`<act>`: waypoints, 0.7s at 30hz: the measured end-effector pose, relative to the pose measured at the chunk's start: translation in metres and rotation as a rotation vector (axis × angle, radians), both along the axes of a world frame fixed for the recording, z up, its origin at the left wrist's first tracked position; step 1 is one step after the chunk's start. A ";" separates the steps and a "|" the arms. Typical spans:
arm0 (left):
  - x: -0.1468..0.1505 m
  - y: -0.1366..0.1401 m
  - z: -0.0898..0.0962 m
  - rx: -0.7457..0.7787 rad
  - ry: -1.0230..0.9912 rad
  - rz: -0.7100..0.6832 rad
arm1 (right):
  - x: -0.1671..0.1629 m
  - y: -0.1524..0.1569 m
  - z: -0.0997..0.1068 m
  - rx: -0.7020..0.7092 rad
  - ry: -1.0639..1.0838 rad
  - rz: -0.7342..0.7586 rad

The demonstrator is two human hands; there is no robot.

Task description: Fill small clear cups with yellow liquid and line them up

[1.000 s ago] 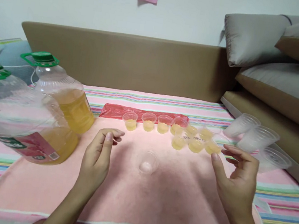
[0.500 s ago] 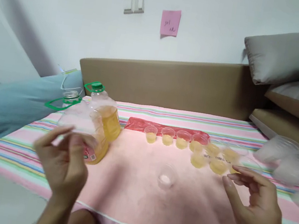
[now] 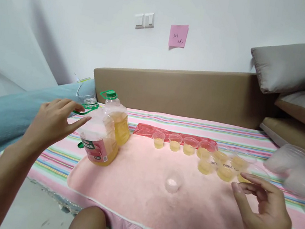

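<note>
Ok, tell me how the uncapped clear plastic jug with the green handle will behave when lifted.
The jug is probably heavy: yellow liquid stands in its lower part. Its open neck suggests it could spill if tilted. Its broad body should make it unlikely to topple if nudged.

Pink square paper note [image 3: 178,35], white rectangular twin switch [image 3: 144,21] on far white wall [image 3: 223,22]; grey-and-brown cushions [image 3: 290,66] piled far right; long blue fabric padding [image 3: 5,117] left.
</note>
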State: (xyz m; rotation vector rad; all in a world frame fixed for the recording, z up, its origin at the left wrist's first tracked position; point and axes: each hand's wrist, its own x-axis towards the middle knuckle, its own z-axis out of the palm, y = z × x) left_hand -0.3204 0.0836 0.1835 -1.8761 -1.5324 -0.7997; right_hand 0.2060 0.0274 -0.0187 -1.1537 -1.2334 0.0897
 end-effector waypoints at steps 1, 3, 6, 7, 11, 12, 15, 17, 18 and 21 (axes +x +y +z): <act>-0.001 0.002 0.001 -0.028 0.003 -0.004 | -0.001 0.000 0.000 0.001 -0.005 0.000; -0.004 0.008 0.003 -0.084 -0.002 -0.019 | -0.003 -0.002 0.000 -0.005 -0.010 0.001; -0.006 0.018 0.007 -0.160 -0.044 -0.046 | -0.002 -0.004 0.002 -0.023 -0.045 -0.024; -0.006 0.021 0.008 -0.172 -0.067 -0.047 | -0.001 -0.005 0.002 -0.033 -0.079 -0.031; 0.000 0.025 0.010 -0.165 -0.162 -0.009 | 0.006 -0.008 0.000 -0.128 -0.267 0.049; 0.002 0.025 0.010 -0.164 -0.182 0.002 | 0.007 -0.008 -0.001 -0.146 -0.309 0.086; 0.005 0.020 0.010 -0.200 -0.217 0.011 | 0.005 -0.006 -0.004 -0.140 -0.377 0.123; 0.004 0.019 0.011 -0.246 -0.221 0.011 | 0.003 -0.005 -0.004 -0.120 -0.383 0.112; 0.003 0.018 0.012 -0.270 -0.219 0.014 | 0.002 -0.005 -0.003 -0.112 -0.384 0.109; 0.001 0.020 0.015 -0.331 -0.196 0.019 | 0.000 -0.005 0.000 -0.091 -0.406 0.110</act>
